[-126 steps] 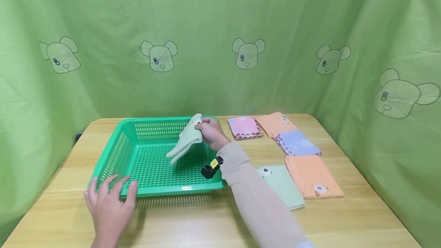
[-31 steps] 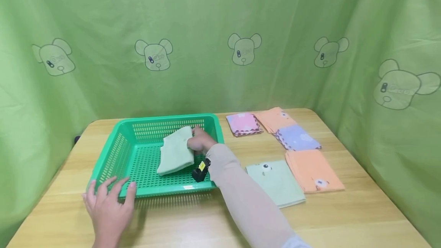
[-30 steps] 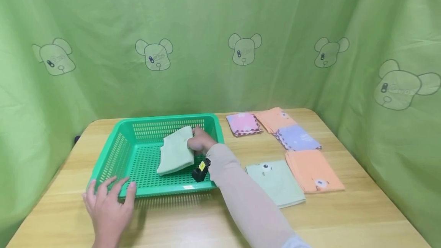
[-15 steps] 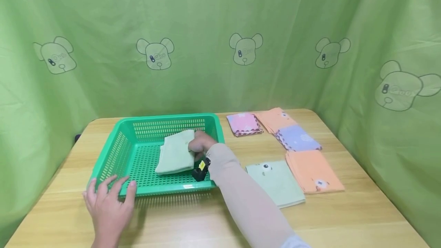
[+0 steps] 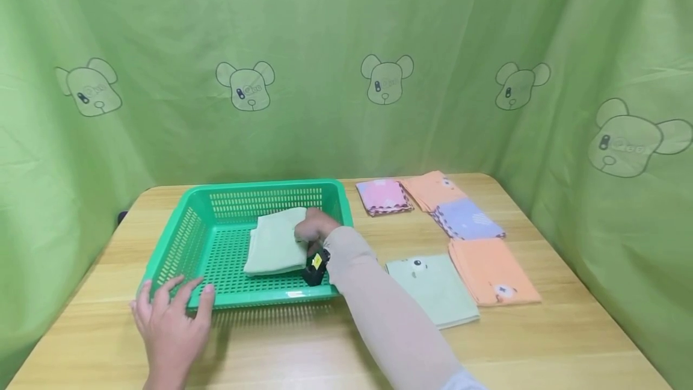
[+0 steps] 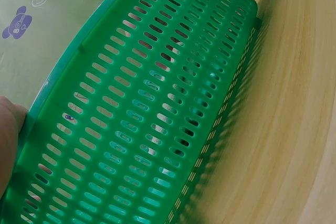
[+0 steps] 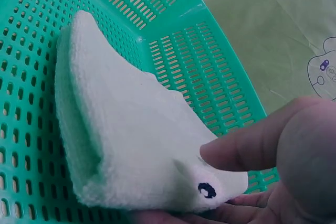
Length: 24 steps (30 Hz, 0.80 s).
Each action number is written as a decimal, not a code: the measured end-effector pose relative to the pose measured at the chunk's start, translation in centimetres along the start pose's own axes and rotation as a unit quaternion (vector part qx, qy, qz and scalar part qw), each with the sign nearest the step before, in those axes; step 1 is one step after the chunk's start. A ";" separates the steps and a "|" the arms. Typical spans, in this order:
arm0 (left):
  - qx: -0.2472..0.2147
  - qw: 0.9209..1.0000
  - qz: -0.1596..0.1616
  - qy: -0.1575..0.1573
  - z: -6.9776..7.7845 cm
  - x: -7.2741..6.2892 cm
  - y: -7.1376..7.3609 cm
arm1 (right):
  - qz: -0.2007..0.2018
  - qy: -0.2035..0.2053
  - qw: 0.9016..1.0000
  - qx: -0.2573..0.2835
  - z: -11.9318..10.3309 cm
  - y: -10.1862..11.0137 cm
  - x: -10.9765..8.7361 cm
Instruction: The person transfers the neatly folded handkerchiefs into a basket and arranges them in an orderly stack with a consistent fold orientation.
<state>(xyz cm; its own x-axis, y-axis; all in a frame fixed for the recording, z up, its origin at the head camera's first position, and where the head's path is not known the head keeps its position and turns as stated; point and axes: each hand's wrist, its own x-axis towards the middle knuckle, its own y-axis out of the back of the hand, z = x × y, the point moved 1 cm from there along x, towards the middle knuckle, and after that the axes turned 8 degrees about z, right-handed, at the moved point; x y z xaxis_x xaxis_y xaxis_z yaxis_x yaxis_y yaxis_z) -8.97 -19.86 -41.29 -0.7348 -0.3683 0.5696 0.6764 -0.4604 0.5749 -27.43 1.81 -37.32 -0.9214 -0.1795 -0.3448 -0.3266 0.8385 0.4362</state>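
In the head view, my right hand (image 5: 316, 225) reaches into the green plastic basket (image 5: 238, 301) and pinches the right side of a folded pale green towel (image 5: 277, 242). The right wrist view shows the thumb on top of this towel (image 7: 131, 124), beside an embroidered eye, and the fingers under its edge. The towel lies low over the basket floor, its layers slightly parted at one end. My left hand (image 5: 174, 333) rests on the basket's front left corner, fingers spread over the rim; the left wrist view shows part of it against the rim.
Right of the basket, folded towels lie on the wooden table (image 5: 281, 354): pink (image 5: 383, 196), blue (image 5: 470, 219), a far orange one (image 5: 433, 190), a near orange one (image 5: 494, 272) and another pale green one (image 5: 433, 290). A green curtain (image 5: 314, 137) surrounds the table.
The pale green towel, earlier held up and drooping over the basket's right side, has come down into the basket and lies flatter. My right hand lowered with it; my left hand stayed put.
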 end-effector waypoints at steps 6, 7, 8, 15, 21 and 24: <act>0.001 1.000 -0.001 0.000 0.0 0.0 0.1 | 0.011 -0.017 1.000 -0.003 0.0 -0.1 0.2; 0.001 1.000 -0.002 0.000 0.0 0.0 0.1 | 0.013 -0.019 1.000 -0.004 0.0 -0.2 0.2; 0.002 1.000 -0.002 0.000 0.0 0.0 0.1 | 0.015 -0.021 1.000 -0.007 -0.1 -0.2 0.3; 0.004 1.000 0.001 -0.001 -0.1 0.1 0.1 | 0.022 -0.019 0.998 -0.057 -0.1 0.0 0.3; 0.000 1.000 0.001 -0.004 -0.1 0.0 -0.1 | 0.029 -0.026 0.998 -0.059 -0.1 0.1 0.1; -0.001 1.000 0.004 -0.005 -0.1 0.0 -0.1 | 0.030 -0.029 0.998 -0.043 -0.1 0.1 0.1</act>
<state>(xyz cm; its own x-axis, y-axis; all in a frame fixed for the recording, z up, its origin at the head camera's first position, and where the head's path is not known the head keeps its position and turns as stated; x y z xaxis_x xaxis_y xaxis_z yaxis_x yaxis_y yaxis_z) -9.06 -19.90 -41.34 -0.7281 -0.3643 0.5806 0.6828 -0.4590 0.5684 -27.59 1.78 -37.25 -0.9268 -0.0970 -0.3627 -0.2897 0.7993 0.5264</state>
